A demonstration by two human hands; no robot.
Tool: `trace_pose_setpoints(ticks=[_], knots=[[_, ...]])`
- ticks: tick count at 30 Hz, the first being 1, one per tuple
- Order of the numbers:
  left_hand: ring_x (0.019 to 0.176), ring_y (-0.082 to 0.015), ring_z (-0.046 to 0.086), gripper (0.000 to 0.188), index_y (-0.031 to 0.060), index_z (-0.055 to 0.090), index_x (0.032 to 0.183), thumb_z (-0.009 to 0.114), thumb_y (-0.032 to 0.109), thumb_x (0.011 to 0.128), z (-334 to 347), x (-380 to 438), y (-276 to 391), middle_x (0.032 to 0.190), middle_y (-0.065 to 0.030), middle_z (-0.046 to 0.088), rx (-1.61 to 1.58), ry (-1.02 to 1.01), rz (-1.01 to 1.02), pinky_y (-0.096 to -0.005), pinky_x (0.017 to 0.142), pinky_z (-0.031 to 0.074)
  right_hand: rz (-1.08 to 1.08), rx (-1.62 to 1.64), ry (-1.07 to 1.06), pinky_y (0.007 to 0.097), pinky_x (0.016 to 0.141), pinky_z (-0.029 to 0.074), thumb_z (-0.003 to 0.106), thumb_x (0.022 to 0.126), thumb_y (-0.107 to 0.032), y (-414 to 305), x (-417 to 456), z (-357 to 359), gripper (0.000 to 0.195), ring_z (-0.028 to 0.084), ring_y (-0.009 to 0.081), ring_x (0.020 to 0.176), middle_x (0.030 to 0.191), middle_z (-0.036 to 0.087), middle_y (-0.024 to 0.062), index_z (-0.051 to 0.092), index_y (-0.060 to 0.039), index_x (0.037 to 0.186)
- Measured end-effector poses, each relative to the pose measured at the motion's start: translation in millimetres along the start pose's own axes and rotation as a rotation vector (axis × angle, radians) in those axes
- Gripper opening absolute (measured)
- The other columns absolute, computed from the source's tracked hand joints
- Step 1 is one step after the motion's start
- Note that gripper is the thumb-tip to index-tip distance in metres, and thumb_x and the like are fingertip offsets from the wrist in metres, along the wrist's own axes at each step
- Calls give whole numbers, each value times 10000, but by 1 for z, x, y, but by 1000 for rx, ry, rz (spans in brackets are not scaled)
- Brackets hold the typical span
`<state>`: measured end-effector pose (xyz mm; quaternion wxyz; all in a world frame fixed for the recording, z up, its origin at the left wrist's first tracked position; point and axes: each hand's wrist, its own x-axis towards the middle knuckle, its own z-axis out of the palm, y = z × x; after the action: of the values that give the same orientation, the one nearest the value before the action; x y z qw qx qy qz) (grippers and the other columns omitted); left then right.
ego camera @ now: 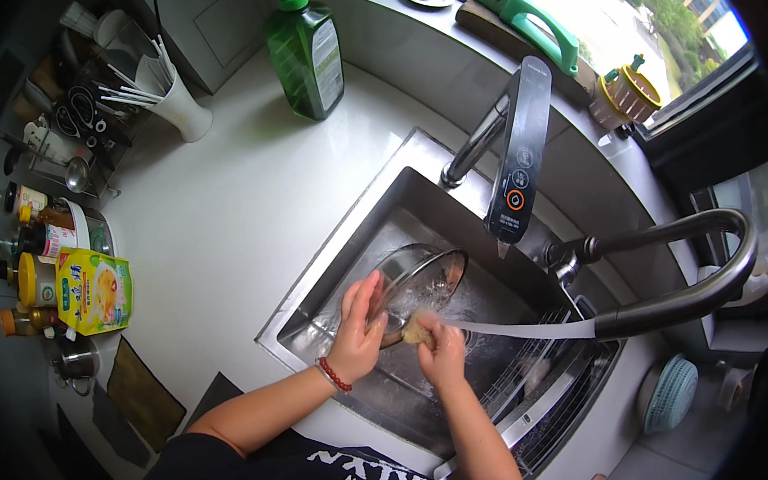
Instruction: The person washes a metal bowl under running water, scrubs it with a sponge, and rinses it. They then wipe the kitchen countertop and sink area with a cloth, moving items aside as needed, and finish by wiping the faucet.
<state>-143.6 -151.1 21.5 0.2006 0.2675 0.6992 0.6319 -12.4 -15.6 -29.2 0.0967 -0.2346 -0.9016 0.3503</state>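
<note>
My left hand [361, 333] grips the near left side of a clear glass bowl [414, 286], which is tilted over the steel sink [371, 401]. In my right hand [442, 349] is a tan scrubbing pad or sponge [419, 331], held at the bowl's near rim. A stream of water [526, 328] runs from the curved steel faucet [677, 297] towards my right hand and the bowl. The pad is partly blurred, and my fingers cover some of it.
A black-fronted dispenser tap [518, 149] overhangs the sink's far edge. Wire racks [530, 360] stand at its right. A green pump bottle [307, 58] is on the counter, with seasoning bottles [36, 273] and a utensil holder [187, 113] at the left. A green knife sharpener [529, 25] lies on the sill.
</note>
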Motion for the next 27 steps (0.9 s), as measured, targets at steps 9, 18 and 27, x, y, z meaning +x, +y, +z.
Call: trace_pose_setpoints(ticks=[9,18,27], knots=[[1285,-255,400,667,55,240,1474,455,-116,866,-4,-1,7,1385,-147,286,4,-18,25,-352,1074,347,-116,-10,66,433,787,452,620,675,-96,-7,9,-13,348,584,337,884,958,637,105,631,-116,1023],[1281,-254,392,649,60,239,1475,467,-86,885,-1,0,-1,1380,-154,310,-33,14,0,-354,1086,323,33,105,-111,410,793,482,610,697,-82,-16,-1,-4,363,611,334,901,992,654,130,617,-102,1060],[1329,-251,356,602,58,205,1482,460,10,939,-10,0,-12,1420,-165,296,12,3,-175,-360,1112,289,-187,-349,123,400,749,440,662,649,-91,2,44,-50,375,575,267,897,1047,606,44,628,-130,1021]])
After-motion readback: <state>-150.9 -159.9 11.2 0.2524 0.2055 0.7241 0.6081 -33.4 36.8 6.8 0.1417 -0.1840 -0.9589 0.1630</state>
